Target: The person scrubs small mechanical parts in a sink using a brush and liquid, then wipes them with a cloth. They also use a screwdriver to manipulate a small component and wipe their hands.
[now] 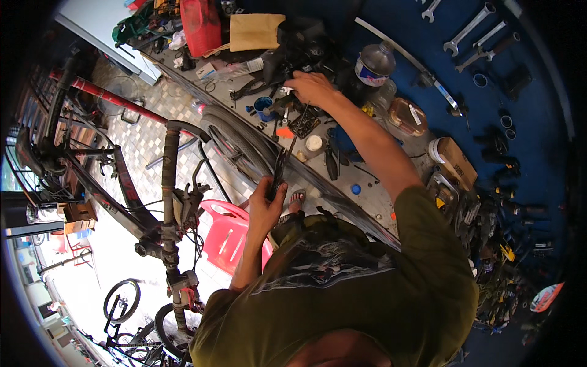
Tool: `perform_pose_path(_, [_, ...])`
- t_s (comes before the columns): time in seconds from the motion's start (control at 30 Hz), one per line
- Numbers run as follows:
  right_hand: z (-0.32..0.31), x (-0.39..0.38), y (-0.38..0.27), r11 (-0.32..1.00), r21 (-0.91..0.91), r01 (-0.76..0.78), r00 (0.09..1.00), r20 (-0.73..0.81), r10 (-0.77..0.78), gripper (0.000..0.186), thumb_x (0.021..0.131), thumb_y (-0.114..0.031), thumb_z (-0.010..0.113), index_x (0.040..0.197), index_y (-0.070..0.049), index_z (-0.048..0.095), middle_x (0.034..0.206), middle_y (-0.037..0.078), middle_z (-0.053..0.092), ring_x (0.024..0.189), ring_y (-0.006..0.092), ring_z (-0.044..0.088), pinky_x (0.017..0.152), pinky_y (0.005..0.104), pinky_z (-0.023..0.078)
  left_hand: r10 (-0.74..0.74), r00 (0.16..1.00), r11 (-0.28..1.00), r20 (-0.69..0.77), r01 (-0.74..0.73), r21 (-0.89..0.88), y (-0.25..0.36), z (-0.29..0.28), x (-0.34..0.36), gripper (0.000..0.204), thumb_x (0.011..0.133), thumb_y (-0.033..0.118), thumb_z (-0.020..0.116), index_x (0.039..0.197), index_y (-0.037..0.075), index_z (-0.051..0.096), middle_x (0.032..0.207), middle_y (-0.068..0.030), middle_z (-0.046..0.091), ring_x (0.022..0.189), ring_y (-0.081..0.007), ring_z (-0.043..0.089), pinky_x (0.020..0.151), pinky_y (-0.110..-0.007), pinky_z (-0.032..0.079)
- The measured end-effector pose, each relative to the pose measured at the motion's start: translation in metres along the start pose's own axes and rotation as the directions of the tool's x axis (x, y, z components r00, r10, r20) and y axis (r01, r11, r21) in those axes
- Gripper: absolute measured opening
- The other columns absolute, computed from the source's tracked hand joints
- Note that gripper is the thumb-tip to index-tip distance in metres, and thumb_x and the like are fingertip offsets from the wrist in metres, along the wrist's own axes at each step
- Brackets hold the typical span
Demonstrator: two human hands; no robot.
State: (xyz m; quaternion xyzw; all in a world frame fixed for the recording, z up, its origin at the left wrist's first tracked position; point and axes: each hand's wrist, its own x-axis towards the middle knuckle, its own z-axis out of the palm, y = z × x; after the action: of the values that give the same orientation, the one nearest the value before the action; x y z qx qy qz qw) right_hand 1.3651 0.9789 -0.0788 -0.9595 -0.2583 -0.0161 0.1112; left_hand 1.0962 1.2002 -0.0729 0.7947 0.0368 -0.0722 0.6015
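Observation:
My left hand (265, 207) is closed around a long, dark, slender tool (280, 166) that points up toward the workbench; its exact kind is unclear. Over the cluttered bench (361, 174), my right hand (313, 90) reaches forward with its fingers bent together. A small white bit (285, 90) shows at its fingertips, too small to name. Just beyond lie black bags or cases (299, 49). Near that hand are a blue cup (264, 109), a small dark tray of parts (304, 124), a round pot with pale contents (313, 143) and dark-handled pliers (332, 160).
A bicycle frame (104, 189) hangs at the left, beside a tyred wheel (238, 137) along the bench edge. A red plastic chair (223, 238) stands below. A large plastic bottle (375, 63) and a food container (408, 117) sit by the blue wall with wrenches (469, 29).

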Motion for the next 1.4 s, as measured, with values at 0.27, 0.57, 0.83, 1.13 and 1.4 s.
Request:
perform_pose_path(0.27, [0.025, 0.074, 0.019, 0.962, -0.168, 0.215, 0.928, 0.343, -0.147, 0.034, 0.087, -0.010, 0.066, 0.119, -0.019, 0.074, 0.138, 0.011, 0.060, 0.114, 0.0341, 0.065, 0.092, 0.0443, 0.055, -0.033, 0.994, 0.999, -0.103, 0.030, -0.027, -0.031, -0.031, 0.000, 0.018, 0.099, 0.018, 0.069, 0.096, 0.003, 0.060, 0.072, 0.0045, 0.049, 0.065, -0.0044, 0.040, 0.056, -0.025, 0.030])
perform_pose_path(0.57, [-0.013, 0.063, -0.004, 0.911, -0.295, 0.288, 0.925, 0.332, -0.184, 0.033, 0.092, -0.008, 0.060, 0.125, -0.010, 0.065, 0.137, 0.016, 0.060, 0.116, 0.0349, 0.066, 0.094, 0.0479, 0.055, 0.017, 0.997, 0.998, -0.069, -0.021, -0.058, -0.024, -0.021, 0.016, 0.020, 0.100, 0.021, 0.068, 0.096, 0.003, 0.060, 0.073, 0.0046, 0.051, 0.066, -0.0045, 0.042, 0.058, -0.025, 0.032])
perform_pose_path(0.83, [-0.077, 0.002, -0.019, 0.959, 0.281, -0.045, 0.985, -0.145, 0.089, 0.028, 0.094, -0.029, 0.066, 0.113, -0.009, 0.060, 0.104, 0.015, 0.068, 0.097, 0.0378, 0.066, 0.083, 0.0471, 0.051, 0.092, 0.995, 0.995, 0.041, -0.093, 0.033, -0.024, 0.002, 0.027, 0.019, 0.100, 0.019, 0.067, 0.095, 0.002, 0.061, 0.074, 0.0028, 0.054, 0.068, -0.0059, 0.045, 0.060, -0.025, 0.036])
perform_pose_path(1.13, [-0.082, -0.170, -0.018, 0.377, 0.924, -0.061, 0.784, -0.190, 0.591, 0.031, 0.101, -0.036, 0.063, 0.108, -0.007, 0.061, 0.099, 0.006, 0.068, 0.092, 0.0191, 0.064, 0.080, 0.0347, 0.050, 0.163, 0.986, 0.984, 0.030, -0.164, 0.064, -0.032, 0.023, 0.056, 0.026, 0.096, 0.023, 0.072, 0.091, 0.000, 0.061, 0.066, -0.0069, 0.058, 0.062, -0.0129, 0.050, 0.057, -0.032, 0.042])
perform_pose_path(1.4, [0.018, -0.280, 0.031, 0.392, 0.653, -0.648, 0.488, -0.038, 0.872, 0.048, 0.097, -0.051, 0.064, 0.121, -0.010, 0.063, 0.110, 0.013, 0.071, 0.102, 0.0291, 0.068, 0.090, 0.0399, 0.051, 0.439, 0.897, 0.838, -0.058, -0.386, 0.387, -0.038, 0.074, 0.102, 0.066, 0.071, 0.034, 0.093, 0.108, -0.002, 0.052, 0.094, -0.0171, 0.059, 0.080, -0.0329, 0.060, 0.071, -0.041, 0.050])
